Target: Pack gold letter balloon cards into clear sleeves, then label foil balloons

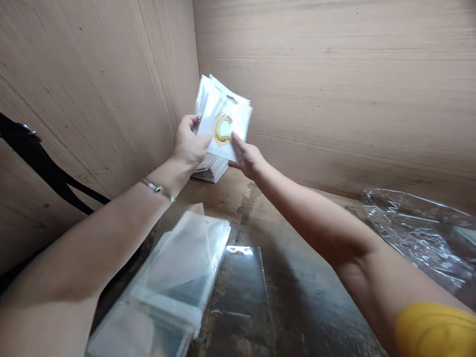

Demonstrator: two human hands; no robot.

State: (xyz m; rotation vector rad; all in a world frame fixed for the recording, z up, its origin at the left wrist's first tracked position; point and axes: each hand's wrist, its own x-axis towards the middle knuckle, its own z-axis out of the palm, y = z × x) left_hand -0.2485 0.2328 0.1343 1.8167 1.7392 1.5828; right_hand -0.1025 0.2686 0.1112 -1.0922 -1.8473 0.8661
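Note:
Both hands grip a small stack of white cards in clear sleeves (238, 119), held up tilted near the back corner. The top card carries a gold ring-shaped design and a hang hole. My left hand (190, 141) closes on the left edge, thumb on the front. On the lower right edge is my right hand (247, 154), its thumb on the front too. Directly below the held cards stands a pile of similar white cards (211, 169), partly hidden by them.
A stack of clear plastic sleeves (178, 267) lies in front, with a single clear sleeve (241, 287) beside it. Crumpled clear plastic (424, 238) lies at the right. Wooden walls (316, 89) rise behind and at the left, where a black strap (48, 168) hangs.

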